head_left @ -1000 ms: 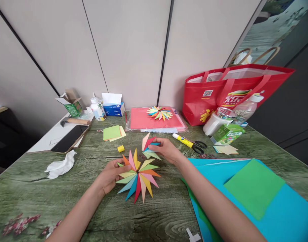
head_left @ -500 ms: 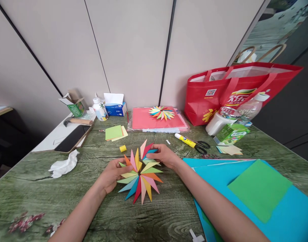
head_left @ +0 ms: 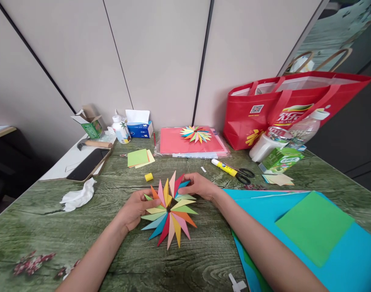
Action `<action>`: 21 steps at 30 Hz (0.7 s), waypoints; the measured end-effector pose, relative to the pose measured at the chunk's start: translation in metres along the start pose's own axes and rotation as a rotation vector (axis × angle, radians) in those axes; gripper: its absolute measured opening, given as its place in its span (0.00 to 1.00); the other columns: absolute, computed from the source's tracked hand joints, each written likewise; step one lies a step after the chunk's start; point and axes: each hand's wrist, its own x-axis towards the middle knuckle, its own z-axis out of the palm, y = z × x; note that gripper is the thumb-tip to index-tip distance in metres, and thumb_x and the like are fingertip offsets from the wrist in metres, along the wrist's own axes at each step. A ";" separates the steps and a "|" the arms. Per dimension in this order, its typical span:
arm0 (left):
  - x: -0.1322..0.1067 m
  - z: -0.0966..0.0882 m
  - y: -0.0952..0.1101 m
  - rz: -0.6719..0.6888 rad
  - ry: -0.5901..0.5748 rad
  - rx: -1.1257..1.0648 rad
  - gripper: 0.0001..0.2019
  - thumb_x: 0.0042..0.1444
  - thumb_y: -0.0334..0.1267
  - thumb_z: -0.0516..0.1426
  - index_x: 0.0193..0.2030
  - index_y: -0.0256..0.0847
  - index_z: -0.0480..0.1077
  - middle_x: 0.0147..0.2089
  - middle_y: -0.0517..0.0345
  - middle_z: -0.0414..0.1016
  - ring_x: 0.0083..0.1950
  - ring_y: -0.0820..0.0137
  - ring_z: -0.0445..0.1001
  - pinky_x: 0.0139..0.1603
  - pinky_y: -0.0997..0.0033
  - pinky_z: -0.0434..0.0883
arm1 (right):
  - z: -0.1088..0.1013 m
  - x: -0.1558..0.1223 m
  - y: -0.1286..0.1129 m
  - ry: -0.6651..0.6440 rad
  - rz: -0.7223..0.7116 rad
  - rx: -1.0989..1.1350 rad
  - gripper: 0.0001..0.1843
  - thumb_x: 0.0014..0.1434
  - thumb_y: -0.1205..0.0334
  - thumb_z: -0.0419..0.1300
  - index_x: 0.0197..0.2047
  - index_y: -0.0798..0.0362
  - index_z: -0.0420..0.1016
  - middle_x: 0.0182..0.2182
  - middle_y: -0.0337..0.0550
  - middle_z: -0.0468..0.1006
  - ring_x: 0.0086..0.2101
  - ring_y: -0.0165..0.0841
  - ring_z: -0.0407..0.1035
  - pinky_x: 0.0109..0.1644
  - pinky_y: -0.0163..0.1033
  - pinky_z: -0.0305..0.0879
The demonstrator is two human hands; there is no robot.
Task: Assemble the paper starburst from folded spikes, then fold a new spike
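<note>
A many-coloured paper star [head_left: 170,213] of pointed folded pieces lies on the green wood-grain table [head_left: 179,259]. My left hand [head_left: 135,209] rests at its left side, fingers curled on the green and orange points. My right hand [head_left: 197,185] pinches a small fan of folded points [head_left: 179,184], pink, red and blue, at the star's upper right edge, touching the star. A second finished star [head_left: 196,134] lies on a pink paper pack [head_left: 191,144] at the back.
Blue and green paper sheets [head_left: 313,231] cover the right front. A glue stick [head_left: 223,167] and scissors [head_left: 244,175] lie behind my right hand. Sticky notes [head_left: 138,158], a yellow roll [head_left: 148,177], crumpled tissue [head_left: 77,196], a phone [head_left: 86,163] and a red bag [head_left: 291,105] stand around.
My right hand has brought the small fan of points down and left until it meets the star's upper right edge. My left hand stays on the star.
</note>
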 end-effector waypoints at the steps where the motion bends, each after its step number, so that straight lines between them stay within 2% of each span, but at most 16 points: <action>1: 0.000 0.000 0.000 0.001 0.001 0.002 0.17 0.34 0.36 0.67 0.33 0.34 0.72 0.28 0.52 0.78 0.23 0.72 0.73 0.22 0.79 0.67 | -0.002 0.000 0.001 -0.010 0.011 -0.015 0.20 0.37 0.58 0.69 0.35 0.57 0.74 0.29 0.40 0.76 0.25 0.27 0.68 0.27 0.30 0.62; 9: -0.002 0.000 -0.003 -0.003 0.025 -0.007 0.18 0.34 0.36 0.67 0.34 0.34 0.71 0.28 0.52 0.78 0.23 0.71 0.74 0.22 0.78 0.68 | -0.006 0.000 0.003 -0.055 0.040 -0.070 0.21 0.35 0.59 0.69 0.35 0.57 0.74 0.27 0.39 0.76 0.25 0.28 0.68 0.28 0.31 0.63; 15: 0.000 -0.001 -0.005 -0.003 0.035 -0.013 0.19 0.34 0.36 0.67 0.35 0.33 0.71 0.30 0.50 0.78 0.25 0.70 0.74 0.23 0.76 0.69 | 0.000 0.001 0.003 -0.100 -0.014 -0.050 0.21 0.36 0.61 0.69 0.36 0.57 0.75 0.33 0.43 0.77 0.31 0.31 0.70 0.33 0.34 0.65; 18: 0.002 -0.002 -0.006 0.005 0.036 0.000 0.20 0.35 0.36 0.67 0.37 0.33 0.71 0.31 0.49 0.78 0.26 0.69 0.75 0.24 0.76 0.69 | 0.004 0.003 0.003 -0.110 -0.053 -0.046 0.19 0.36 0.62 0.69 0.34 0.57 0.75 0.32 0.43 0.77 0.33 0.32 0.70 0.38 0.36 0.65; 21: 0.002 -0.004 -0.008 0.001 0.051 0.013 0.20 0.35 0.37 0.67 0.38 0.33 0.71 0.31 0.49 0.78 0.25 0.71 0.74 0.23 0.77 0.68 | 0.006 0.003 0.003 -0.108 -0.054 -0.057 0.18 0.35 0.62 0.69 0.33 0.57 0.74 0.32 0.42 0.78 0.33 0.32 0.71 0.38 0.36 0.65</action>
